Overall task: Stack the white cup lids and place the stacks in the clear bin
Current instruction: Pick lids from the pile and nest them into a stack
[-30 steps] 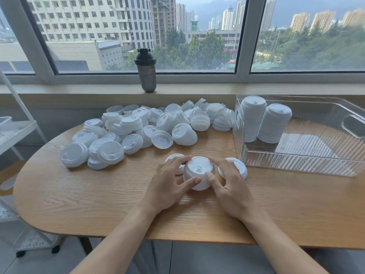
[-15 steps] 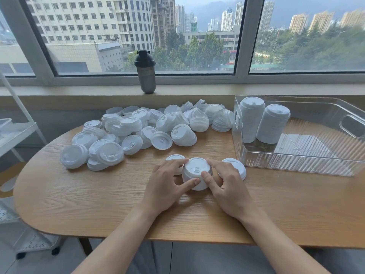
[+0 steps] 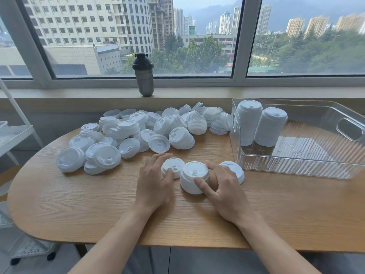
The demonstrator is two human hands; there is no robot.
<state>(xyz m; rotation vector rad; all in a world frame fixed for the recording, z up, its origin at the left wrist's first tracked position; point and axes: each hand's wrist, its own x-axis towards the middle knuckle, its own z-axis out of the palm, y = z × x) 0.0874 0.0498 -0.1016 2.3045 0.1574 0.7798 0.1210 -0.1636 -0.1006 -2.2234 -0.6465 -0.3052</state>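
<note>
Change since a second ago: the left hand [image 3: 153, 184] has left the short stack [image 3: 194, 179] and now lies over the single lid [image 3: 171, 167] to its left, fingers extended and a little spread, thumb tip on the lid's top; whether the fingers grip the rim cannot be told. The right hand [image 3: 225, 189] remains on the short stack, thumb against its near wall, fingers curled round its right side.

Items:
- Short stack: upright on the table [image 3: 79, 204], centre front, touching the single lid.
- Second lid [image 3: 235, 171]: flat, partly behind the right hand, just beside the bin's near left corner.
- Loose lids [image 3: 138, 133]: heap across the table's rear left and centre, some nested in small tilted stacks, reaching up to the bin's left wall.
- Bin [image 3: 296, 165]: clear, ribbed, rear right of table, handle cut-out in its right wall. Two tall stacks [image 3: 260, 125] stand in its rear left corner, side by side, the right one leaning slightly; the rest of the bin floor is bare.
- Bottle [image 3: 143, 75]: dark, on the windowsill, behind the heap.
- Rack [image 3: 11, 135]: white, left of the table.

Open room: bare wood in front of and on both sides of the hands, out to the rounded left edge and the near edge.
</note>
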